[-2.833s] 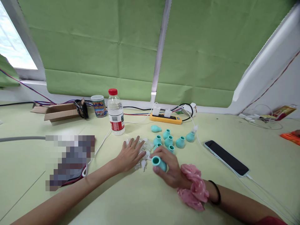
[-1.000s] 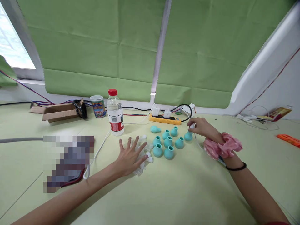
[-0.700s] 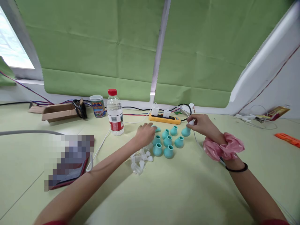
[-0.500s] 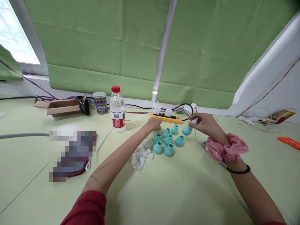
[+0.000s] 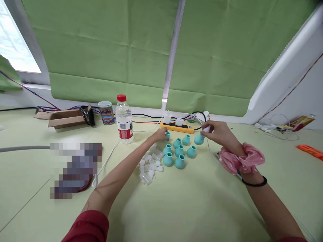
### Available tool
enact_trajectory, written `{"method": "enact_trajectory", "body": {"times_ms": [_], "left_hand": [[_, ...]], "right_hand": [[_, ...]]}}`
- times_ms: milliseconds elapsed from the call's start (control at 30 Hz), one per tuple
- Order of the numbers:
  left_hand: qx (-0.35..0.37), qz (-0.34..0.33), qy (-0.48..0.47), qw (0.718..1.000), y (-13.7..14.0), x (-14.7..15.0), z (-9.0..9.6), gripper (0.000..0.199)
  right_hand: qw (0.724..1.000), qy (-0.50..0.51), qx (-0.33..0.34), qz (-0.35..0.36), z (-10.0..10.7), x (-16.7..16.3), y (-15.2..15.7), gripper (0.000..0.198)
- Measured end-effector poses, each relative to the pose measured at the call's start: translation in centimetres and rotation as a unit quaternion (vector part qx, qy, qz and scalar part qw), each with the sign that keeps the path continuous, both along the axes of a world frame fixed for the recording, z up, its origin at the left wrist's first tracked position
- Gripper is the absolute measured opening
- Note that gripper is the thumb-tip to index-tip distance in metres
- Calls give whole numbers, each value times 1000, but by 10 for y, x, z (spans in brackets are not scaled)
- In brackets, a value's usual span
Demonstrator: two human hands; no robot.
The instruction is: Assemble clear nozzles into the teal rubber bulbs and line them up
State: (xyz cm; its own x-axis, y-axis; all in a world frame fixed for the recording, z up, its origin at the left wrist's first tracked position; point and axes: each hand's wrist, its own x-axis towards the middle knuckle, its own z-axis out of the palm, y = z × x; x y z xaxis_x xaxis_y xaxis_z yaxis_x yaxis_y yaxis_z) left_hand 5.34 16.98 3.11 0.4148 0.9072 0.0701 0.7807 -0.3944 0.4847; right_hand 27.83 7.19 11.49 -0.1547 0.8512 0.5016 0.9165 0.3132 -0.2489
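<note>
At centre, the left hand [image 5: 160, 134] grips a bulb [image 5: 168, 135]; right of centre, the right hand [image 5: 217, 132] pinches a nozzle [image 5: 207, 129]. We judge a sideways knock could topple the neighbouring bulbs [image 5: 177, 144].

I watch through one camera worn on the person's head, facing forward and down across the worktop [image 5: 156, 211]. The left-hand grip [image 5: 164, 134] and right-hand grip [image 5: 207, 129] fall mid-frame, near enough for me to make out fingers. My wide view reaches the far green blinds [image 5: 101, 43] and a window [image 5: 19, 43] at far left.
</note>
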Motion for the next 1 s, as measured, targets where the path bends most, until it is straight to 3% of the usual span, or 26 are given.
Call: {"method": "enact_trajectory", "body": {"times_ms": [100, 200, 333, 467, 533, 600, 667, 700, 767, 867, 1000], "left_hand": [[3, 7, -58, 998, -9, -3, 1, 31], [38, 20, -136, 990, -31, -4, 16, 39], [84, -10, -252, 964, -93, -7, 49, 30], [90, -106, -291, 947, -165, -20, 63, 29], [48, -136, -271, 952, -188, -30, 54, 31], [4, -110, -267, 957, -201, -41, 37, 26], [-33, -82, -275, 957, -208, -50, 17, 23], [-45, -69, -270, 959, -211, -54, 7, 25], [-41, -43, -241, 969, -217, -61, -7, 27], [-24, -40, -206, 977, -224, -69, -15, 28], [-67, -66, -223, 970, -224, -73, -12, 35]], "right_hand": [[1000, 10, 6, 5, 1, -3, -3, 10], [998, 50, 29, 34, 5, -10, -13, 10], [977, 162, 34, 131, 12, -34, -41, 10], [925, 283, -15, 252, 4, -76, -74, 12], [902, 315, -43, 292, -10, -99, -87, 12], [889, 317, -34, 328, -29, -119, -96, 13], [886, 336, -25, 319, -52, -133, -100, 9], [885, 343, -44, 312, -63, -137, -101, 5], [884, 320, -109, 321, -84, -141, -102, 15], [880, 269, -175, 349, -103, -141, -103, 34], [865, 318, -223, 319, -109, -146, -103, 42]]}}
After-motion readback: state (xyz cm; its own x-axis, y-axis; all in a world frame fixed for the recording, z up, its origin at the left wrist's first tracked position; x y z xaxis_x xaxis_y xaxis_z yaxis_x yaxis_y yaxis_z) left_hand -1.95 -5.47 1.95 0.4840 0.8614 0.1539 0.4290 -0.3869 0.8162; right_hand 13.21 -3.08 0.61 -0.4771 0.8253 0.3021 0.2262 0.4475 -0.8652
